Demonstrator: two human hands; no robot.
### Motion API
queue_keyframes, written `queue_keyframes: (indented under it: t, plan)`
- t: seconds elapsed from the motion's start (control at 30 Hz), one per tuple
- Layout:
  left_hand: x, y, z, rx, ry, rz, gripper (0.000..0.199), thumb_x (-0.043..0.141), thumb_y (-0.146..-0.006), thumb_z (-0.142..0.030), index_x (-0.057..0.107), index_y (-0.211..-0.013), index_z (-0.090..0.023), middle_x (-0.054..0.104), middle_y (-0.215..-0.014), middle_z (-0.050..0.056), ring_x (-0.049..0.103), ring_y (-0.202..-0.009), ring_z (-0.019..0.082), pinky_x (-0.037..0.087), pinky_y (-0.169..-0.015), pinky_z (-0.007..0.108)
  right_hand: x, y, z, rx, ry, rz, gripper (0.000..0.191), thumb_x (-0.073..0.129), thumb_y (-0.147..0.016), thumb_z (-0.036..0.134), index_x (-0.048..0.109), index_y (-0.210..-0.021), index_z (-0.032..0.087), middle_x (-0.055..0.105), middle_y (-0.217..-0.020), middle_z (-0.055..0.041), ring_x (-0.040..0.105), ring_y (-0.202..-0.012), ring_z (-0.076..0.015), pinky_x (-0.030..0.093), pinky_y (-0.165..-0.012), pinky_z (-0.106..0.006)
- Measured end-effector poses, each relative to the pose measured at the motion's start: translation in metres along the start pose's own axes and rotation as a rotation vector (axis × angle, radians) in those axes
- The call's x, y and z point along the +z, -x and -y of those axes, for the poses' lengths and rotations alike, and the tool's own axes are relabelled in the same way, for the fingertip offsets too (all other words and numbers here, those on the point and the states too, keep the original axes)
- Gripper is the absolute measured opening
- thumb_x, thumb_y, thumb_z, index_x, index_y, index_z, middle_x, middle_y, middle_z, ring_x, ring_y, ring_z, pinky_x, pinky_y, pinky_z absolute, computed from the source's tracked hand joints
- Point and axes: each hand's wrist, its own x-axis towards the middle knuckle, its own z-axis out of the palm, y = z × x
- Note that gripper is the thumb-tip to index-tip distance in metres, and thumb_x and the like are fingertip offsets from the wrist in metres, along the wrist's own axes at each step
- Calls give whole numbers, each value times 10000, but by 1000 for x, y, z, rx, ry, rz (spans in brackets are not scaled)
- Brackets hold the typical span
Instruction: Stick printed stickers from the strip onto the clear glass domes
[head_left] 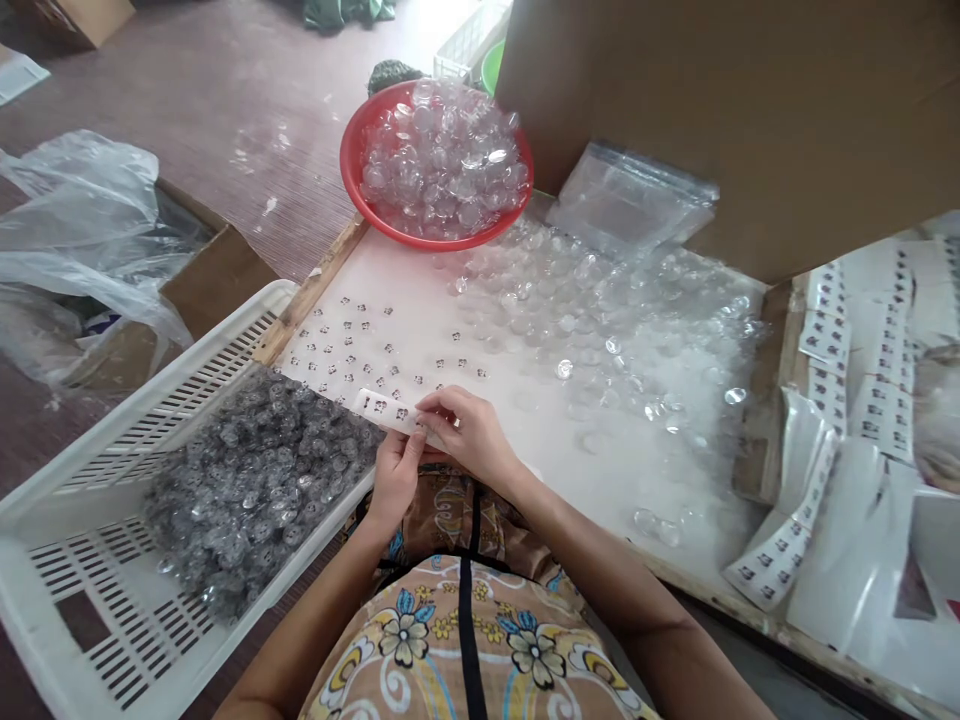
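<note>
1. Pinching a white strip [381,407] of small printed figures, both hands meet at its right end, over the near edge of the white tabletop [517,400]; the left hand [396,475] grasps it between thumb and fingers from the near side, and the right hand [472,430] grips it from the right, its exact fingertip contact partly hidden
2. With the grips so close together, an uneven pull could crease or tear the strip, I judge
3. Its left end juts out beside the white basket [45,505]; a slackened pinch might drop it among the dark-marked discs [270,480]
4. Loose printed figures [364,325] lie just beyond, where a dragging wrist could shift or smear them
5. Clear discs [592,330] crowd the far right, below a red bowl [435,240] heaped with more
6. A plastic bag [637,195] and tall cardboard [750,120] block the far right side; more printed strips [784,550] hang over a wooden ledge at right
</note>
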Motion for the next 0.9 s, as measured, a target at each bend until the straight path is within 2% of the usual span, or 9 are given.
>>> queue_keyframes:
  t: [0.1, 0.23, 0.37, 0.43, 0.53, 0.6, 0.67, 0.77, 0.9]
  plan:
    - [-4, -3, 1, 0, -40, 31, 378, 756, -772, -459, 689, -1018, -180, 743, -958, 75, 715, -869, 253, 585, -727, 327, 7, 3, -3, -25, 57, -44, 101, 566, -919, 222, 666, -920, 237, 679, -895, -34, 629, -799, -165, 497, -723, -278]
    - [-4, -4, -4, -9, -97, 44, 310, 797, -742, -384, 693, -926, -158, 733, -818, 43, 704, -769, 221, 562, -697, 297, 14, 14, -3, -123, 137, -93, 161, 514, -951, 218, 662, -896, 252, 674, -949, -64, 622, -886, -197, 514, -782, -332]
    - [0, 0, -11, -8, -83, 25, 297, 778, -761, -391, 704, -919, -151, 745, -863, 55, 714, -794, 222, 567, -702, 293, 7, 16, 0, -180, 72, -172, 161, 528, -927, 219, 639, -815, 250, 651, -999, -74, 599, -962, -212, 514, -838, -373]
    - [1, 1, -12, -50, -46, 7, 306, 760, -779, -405, 699, -946, -156, 745, -896, 60, 720, -775, 219, 581, -662, 296, -9, 14, -9, -82, -33, -280, 106, 568, -895, 254, 620, -805, 234, 638, -938, -68, 606, -909, -203, 518, -785, -352]
    - [-2, 0, -11, -60, -40, -26, 296, 777, -766, -393, 684, -930, -165, 736, -871, 39, 717, -707, 194, 593, -618, 286, -47, 14, -41, 204, -140, -447, 128, 622, -825, 333, 598, -791, 212, 610, -739, -27, 571, -676, -167, 475, -625, -304]
    - [-4, -2, -10, -46, -30, -14, 293, 784, -761, -380, 682, -942, -174, 735, -864, 27, 714, -702, 183, 599, -618, 280, -70, 19, -65, 356, -128, -479, 171, 634, -774, 368, 595, -769, 202, 592, -662, -11, 527, -601, -154, 423, -561, -288]
    - [-5, -4, -10, -33, -22, 0, 280, 786, -761, -368, 684, -940, -178, 734, -867, 21, 711, -717, 175, 604, -629, 275, -85, 25, -84, 448, -83, -452, 175, 619, -742, 369, 603, -747, 195, 598, -646, -14, 508, -583, -152, 394, -543, -286]
    - [-4, -6, -10, -25, -19, 10, 270, 787, -760, -364, 690, -925, -174, 730, -848, 19, 703, -721, 170, 612, -649, 282, -91, 31, -96, 519, -12, -409, 149, 588, -718, 339, 612, -728, 193, 613, -649, -19, 499, -574, -151, 376, -533, -283]
    - [-3, -5, -9, -23, -22, 0, 280, 789, -754, -371, 690, -924, -172, 729, -850, 21, 702, -728, 174, 616, -659, 295, -87, 30, -94, 573, 70, -379, 100, 581, -722, 287, 616, -727, 193, 625, -661, -14, 513, -580, -147, 373, -544, -274]
